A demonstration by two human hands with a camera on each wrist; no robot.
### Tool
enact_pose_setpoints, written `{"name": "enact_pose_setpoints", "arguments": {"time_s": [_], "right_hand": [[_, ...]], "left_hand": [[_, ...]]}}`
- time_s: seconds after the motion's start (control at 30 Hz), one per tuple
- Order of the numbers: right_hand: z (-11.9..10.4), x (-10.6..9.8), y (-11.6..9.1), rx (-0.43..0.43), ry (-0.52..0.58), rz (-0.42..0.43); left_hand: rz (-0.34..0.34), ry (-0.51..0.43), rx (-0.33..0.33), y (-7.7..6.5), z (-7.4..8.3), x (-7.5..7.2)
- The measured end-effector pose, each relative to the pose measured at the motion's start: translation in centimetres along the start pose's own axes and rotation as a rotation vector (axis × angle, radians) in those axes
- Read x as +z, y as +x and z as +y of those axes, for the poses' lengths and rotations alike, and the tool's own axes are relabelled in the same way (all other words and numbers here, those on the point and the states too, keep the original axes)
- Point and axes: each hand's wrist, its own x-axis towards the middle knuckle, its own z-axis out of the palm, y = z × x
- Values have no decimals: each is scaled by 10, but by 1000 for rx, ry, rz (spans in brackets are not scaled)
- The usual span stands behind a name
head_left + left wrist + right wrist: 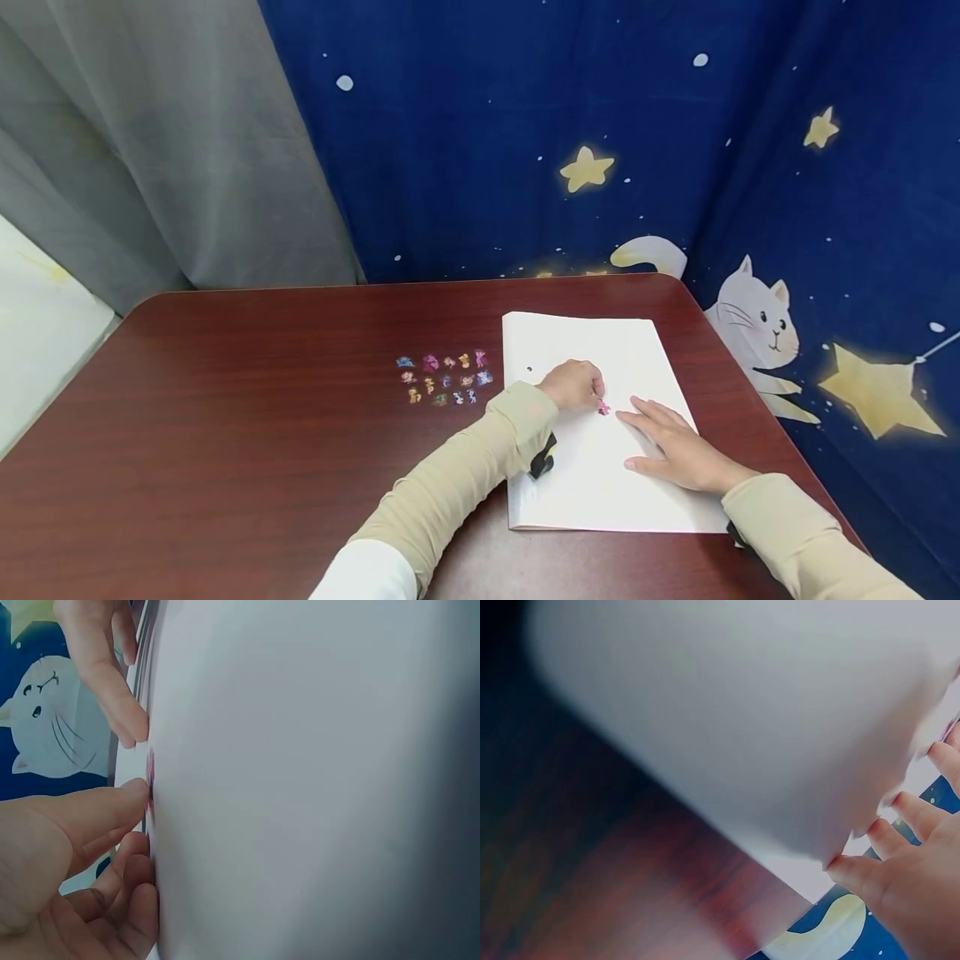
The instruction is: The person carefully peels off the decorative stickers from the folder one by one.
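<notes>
A small pink sticker [603,408] is at the white paper [577,500] of a large open pad, seen nearly edge-on in the left wrist view. My left hand [573,385] pinches it at one edge, and its other fingers are curled against the page. Just right of the sticker, my right hand [678,450] rests on the paper with its fingers spread. In the right wrist view, the fingertips [844,868] of that hand touch the sheet. Several small colourful stickers [447,381] lie in rows on the table, left of the pad.
The pad lies on a dark reddish wooden table [225,467], near its right edge. A small dark spot [529,368] shows on the page's upper left. Behind the table hang a grey curtain [202,150] and a blue curtain [480,142] with stars and a cat.
</notes>
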Motion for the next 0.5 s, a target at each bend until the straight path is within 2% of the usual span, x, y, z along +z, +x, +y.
{"name": "enact_pose_setpoints", "arguments": {"time_s": [0.33,0.5], "right_hand": [[-1,0,-1,-10,1,13],[0,0,0,-18,-9,19]], "left_hand": [[10,86,15,0,3,3],[47,96,40,1,5,3]]}}
